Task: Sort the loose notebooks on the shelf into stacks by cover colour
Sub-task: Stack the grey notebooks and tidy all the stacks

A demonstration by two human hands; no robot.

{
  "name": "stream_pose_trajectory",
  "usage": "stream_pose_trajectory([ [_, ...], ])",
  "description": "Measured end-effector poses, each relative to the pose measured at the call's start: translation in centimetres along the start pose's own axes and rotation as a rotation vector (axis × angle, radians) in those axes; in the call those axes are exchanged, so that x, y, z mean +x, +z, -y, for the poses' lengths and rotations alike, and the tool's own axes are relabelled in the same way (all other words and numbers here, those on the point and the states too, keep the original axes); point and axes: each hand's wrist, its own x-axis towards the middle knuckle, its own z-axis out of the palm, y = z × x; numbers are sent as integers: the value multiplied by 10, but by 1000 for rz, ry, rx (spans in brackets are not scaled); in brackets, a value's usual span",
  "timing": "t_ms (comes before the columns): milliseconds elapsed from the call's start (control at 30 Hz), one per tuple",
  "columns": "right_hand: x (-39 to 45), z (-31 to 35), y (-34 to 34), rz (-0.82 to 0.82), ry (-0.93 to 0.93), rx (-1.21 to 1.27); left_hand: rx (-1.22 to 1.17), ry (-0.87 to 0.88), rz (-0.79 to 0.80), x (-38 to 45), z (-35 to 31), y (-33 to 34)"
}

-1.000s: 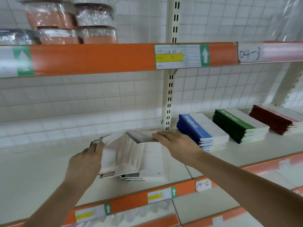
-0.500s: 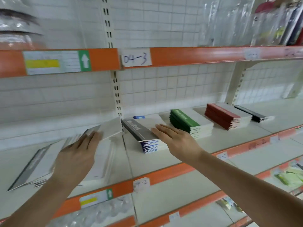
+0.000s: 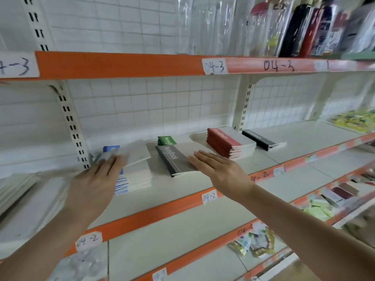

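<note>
Sorting goes on: right hand (image 3: 220,169), fingers flat, rests on a grey notebook (image 3: 174,159) covering the green stack (image 3: 166,140). Left hand (image 3: 95,179) looks flat on the blue stack (image 3: 129,169); blurry. Grey likely belongs on the black stack (image 3: 261,139)

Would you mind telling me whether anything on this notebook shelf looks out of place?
Yes: a grey-covered notebook lies atop the green notebook stack, under the flat right hand, mismatching that stack's colour. The black-covered stack sits further right.
</note>
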Motion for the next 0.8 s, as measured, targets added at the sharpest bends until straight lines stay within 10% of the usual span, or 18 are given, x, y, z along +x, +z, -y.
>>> stream_pose_trajectory([
  [800, -114, -225, -25, 92, 193, -215, -294, 242, -61, 194, -169, 136],
])
